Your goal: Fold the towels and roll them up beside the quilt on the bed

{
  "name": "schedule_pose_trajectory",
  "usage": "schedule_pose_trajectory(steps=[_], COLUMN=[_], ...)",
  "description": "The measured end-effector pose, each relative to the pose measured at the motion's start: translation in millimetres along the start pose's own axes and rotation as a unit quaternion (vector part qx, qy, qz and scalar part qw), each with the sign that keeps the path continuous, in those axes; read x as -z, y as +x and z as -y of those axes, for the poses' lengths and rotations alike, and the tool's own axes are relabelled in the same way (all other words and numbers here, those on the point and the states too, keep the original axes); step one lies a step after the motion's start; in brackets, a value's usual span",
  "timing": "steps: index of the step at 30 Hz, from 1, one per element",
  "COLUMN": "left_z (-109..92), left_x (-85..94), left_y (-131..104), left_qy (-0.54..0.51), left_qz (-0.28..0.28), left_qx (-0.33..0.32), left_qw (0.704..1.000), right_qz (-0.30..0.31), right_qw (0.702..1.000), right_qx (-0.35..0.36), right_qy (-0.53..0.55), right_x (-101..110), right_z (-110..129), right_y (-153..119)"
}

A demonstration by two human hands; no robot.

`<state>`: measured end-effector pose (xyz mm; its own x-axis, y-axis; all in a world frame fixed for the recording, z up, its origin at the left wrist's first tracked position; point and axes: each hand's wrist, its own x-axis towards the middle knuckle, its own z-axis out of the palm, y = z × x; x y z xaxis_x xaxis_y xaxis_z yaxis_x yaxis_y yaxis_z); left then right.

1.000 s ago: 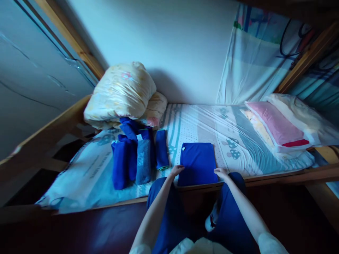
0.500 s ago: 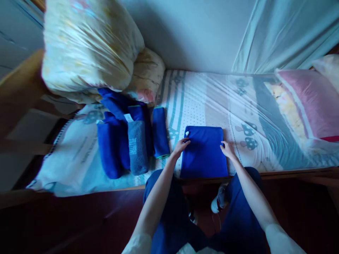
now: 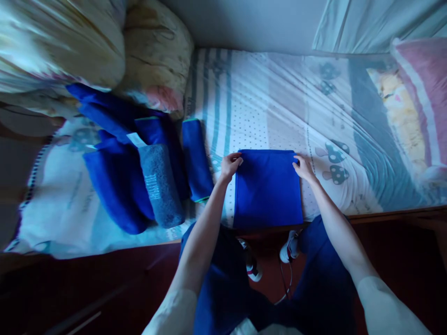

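Observation:
A blue towel [image 3: 268, 190] lies flat in a square at the front edge of the bed. My left hand [image 3: 231, 166] is at its far left corner, fingers closed on the edge. Over at the far right corner, my right hand [image 3: 303, 168] has thumb and fingers pinched on the side edge. To the left of the towel lies a rolled blue towel [image 3: 197, 160] with green trim. Beside that roll, a grey-blue rolled towel [image 3: 161, 186] with lettering and a white tag rests against more blue towels [image 3: 113, 184].
A patterned sheet covers the bed [image 3: 251, 111]. Large floral bedding [image 3: 56, 42] and a floral pillow [image 3: 155, 56] are piled at the left. A pink pillow [image 3: 419, 93] sits at the right. Below the bed edge are my shoes [image 3: 289, 246] and a cable [image 3: 282, 291].
Both hands have moved away from me along the towel's sides to its far corners. The small white tag at its far left no longer shows. My view has shifted slightly.

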<state>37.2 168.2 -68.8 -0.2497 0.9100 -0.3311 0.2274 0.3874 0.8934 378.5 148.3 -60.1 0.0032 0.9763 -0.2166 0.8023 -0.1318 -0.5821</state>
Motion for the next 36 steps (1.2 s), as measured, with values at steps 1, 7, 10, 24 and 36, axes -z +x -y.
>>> schedule_pose_trajectory(steps=[1,7,10,24,36], left_z=[-1.0,-9.1,-13.3,-16.2,-14.1], left_x=[-0.4,-3.0,-1.0,-2.4,3.5], left_y=[1.3,7.4,10.5,29.1,43.2], left_qy=[0.01,0.068,0.098,0.159,0.288], left_qz=[-0.002,-0.043,-0.072,-0.102,0.039], left_qx=[-0.009,-0.027,-0.024,-0.038,-0.126], left_qw=[1.0,0.996,0.992,0.981,0.948], right_qz=[-0.007,-0.023,-0.025,-0.032,-0.058], right_qw=[1.0,0.998,0.998,0.995,0.989], right_qx=[0.005,0.03,0.031,0.049,-0.053], right_qy=[0.013,0.046,0.052,0.086,0.125], right_x=[0.3,-0.9,-1.1,-8.2,-27.4], right_z=[-2.3,-8.2,-7.7,-16.0,-22.1], right_y=[2.9,12.2,14.6,32.4,49.7])
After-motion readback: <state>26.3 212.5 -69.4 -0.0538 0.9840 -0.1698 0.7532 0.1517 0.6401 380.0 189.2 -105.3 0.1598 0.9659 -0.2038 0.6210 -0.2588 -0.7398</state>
